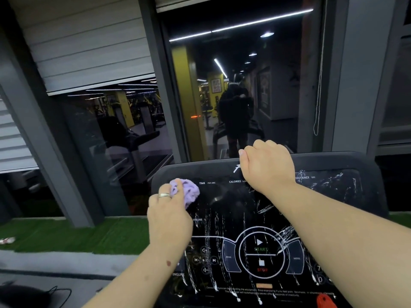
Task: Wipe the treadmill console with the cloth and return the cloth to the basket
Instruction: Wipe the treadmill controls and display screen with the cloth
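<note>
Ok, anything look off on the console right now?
Yes: white streaks and drips run down the console, heavy at lower left and upper right. The left hand holds the cloth at the upper left; the right hand grips the top edge.

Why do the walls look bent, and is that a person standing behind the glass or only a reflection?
Head view: the wide-angle lens bows the window frames near the edges. The dark glass mirrors the gym's ceiling light strips and a dim figure, so it reads as a reflection. The console is dim, its white streaks bright; the purple cloth in the left hand looks slightly soft.
</note>
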`<state>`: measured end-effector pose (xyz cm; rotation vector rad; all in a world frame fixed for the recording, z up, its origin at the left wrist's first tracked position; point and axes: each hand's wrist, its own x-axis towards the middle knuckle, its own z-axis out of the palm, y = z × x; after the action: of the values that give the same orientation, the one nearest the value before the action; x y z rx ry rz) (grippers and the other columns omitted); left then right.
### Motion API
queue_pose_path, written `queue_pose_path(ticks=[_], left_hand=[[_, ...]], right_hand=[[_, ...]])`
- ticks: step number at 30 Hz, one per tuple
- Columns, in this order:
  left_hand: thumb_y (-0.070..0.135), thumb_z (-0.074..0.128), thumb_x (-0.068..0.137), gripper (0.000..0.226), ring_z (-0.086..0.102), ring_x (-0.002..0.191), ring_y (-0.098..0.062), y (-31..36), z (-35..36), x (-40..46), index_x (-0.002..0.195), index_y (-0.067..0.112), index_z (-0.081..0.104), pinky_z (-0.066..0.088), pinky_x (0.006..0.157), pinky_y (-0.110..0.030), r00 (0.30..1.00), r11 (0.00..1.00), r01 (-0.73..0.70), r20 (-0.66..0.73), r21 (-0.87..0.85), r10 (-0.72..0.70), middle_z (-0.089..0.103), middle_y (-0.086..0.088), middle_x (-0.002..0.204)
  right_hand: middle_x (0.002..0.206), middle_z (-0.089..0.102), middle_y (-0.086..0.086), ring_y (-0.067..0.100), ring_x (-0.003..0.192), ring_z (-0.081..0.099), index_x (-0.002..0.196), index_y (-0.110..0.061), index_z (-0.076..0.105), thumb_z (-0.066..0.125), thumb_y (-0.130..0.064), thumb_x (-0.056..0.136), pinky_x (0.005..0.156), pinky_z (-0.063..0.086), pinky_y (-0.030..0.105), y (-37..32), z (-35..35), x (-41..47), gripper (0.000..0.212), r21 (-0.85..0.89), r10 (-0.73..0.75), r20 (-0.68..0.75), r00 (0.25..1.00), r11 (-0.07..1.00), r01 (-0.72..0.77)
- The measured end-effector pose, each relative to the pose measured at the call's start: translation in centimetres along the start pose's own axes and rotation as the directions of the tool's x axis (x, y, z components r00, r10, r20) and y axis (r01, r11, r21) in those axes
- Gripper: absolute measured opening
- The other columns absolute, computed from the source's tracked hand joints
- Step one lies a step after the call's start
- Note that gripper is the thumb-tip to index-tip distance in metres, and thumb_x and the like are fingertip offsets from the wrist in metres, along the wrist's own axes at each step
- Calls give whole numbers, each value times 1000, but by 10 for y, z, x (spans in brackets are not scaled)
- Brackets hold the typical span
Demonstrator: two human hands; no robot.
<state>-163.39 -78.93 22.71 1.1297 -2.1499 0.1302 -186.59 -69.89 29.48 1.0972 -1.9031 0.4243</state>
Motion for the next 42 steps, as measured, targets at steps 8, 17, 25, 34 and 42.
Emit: queue_pose_path(ticks=[8,17,25,34,42], left_hand=[[-5,70,64,77,51,86,-36,-21,3,4,139,8,61,51,68,-44,994,999,-38,-100,6,38,61,-14,117],[-6,60,69,57,54,81,-38,-26,2,11,123,9,73,52,62,-42,983,995,-96,-157,-10,93,65,-14,109],[-9,65,67,63,55,82,-37,-26,8,1,126,10,72,54,63,-45,971,979,-204,-131,2,203,65,-12,110],[-13,68,65,65,54,83,-35,-39,7,4,126,11,72,53,62,-43,966,971,-240,-96,19,240,64,-10,107],[-11,66,70,61,55,87,-33,-34,13,-10,126,13,72,54,68,-45,952,953,-302,-61,-13,301,64,-6,110]], right_hand=[[65,41,-3,22,60,38,66,-21,49,37,-34,103,57,29,36,0,0,0,41,-14,-10,-13,1000,1000,10],[65,39,-2,23,59,37,66,-22,40,39,-33,103,56,28,36,0,-1,0,39,-18,-22,-30,999,1000,22],[66,39,-3,23,60,37,67,-23,40,38,-34,103,57,29,36,0,-2,-1,38,-11,-19,-26,999,1000,18],[67,39,-3,22,61,36,68,-24,40,37,-35,103,57,27,36,-1,-3,-1,37,-13,-18,-26,1000,1000,17],[67,39,-2,24,61,37,66,-21,48,37,-34,104,57,30,37,0,0,-1,41,-7,-9,-30,1000,1000,9]])
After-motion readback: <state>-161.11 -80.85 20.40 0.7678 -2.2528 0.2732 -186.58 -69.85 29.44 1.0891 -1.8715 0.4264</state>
